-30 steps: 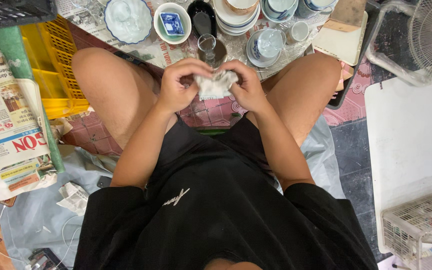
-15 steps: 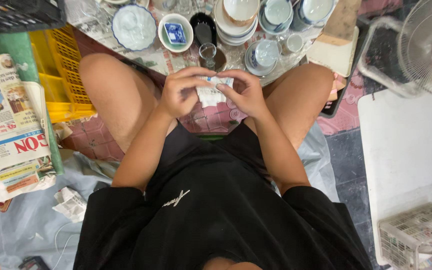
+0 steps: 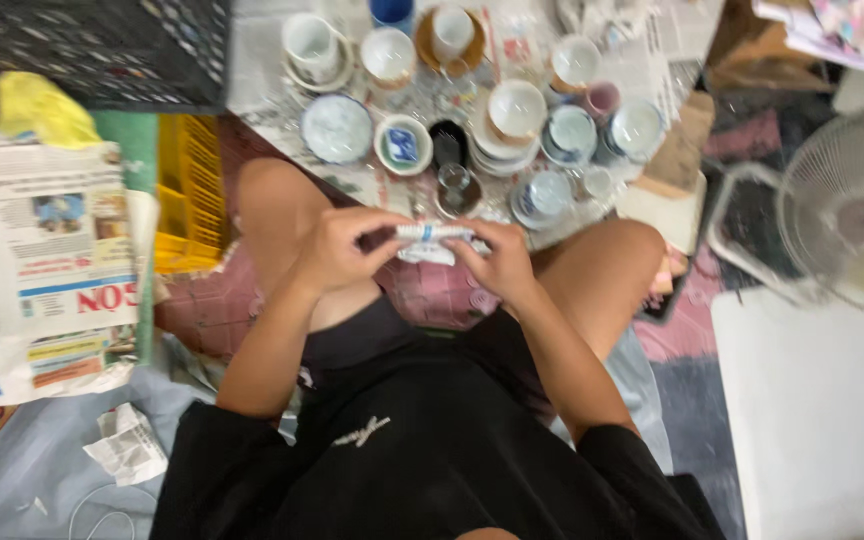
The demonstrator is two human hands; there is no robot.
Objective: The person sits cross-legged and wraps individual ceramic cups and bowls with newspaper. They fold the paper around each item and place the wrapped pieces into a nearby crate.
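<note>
I sit on the floor with my knees apart. My left hand [image 3: 340, 247] and my right hand [image 3: 495, 262] meet between my knees, and both grip a small white dish with a blue mark [image 3: 430, 233] that lies partly in crumpled white paper [image 3: 430, 253]. The dish is held edge-on between my fingertips. Just beyond my hands stands a small clear glass [image 3: 455, 186] among several cups, bowls and saucers [image 3: 517, 108] spread on newspaper on the floor.
A yellow plastic crate [image 3: 188, 190] stands by my left knee, with a black crate [image 3: 92, 50] beyond it. Newspapers [image 3: 47, 260] and a yellow bag [image 3: 37, 108] lie at the left. A floor fan [image 3: 842, 215] stands at the right above a white board [image 3: 812, 410].
The view has tilted up, so more crockery shows. My hands have stayed together on the paper, and the small dish now shows edge-on between my fingers.
</note>
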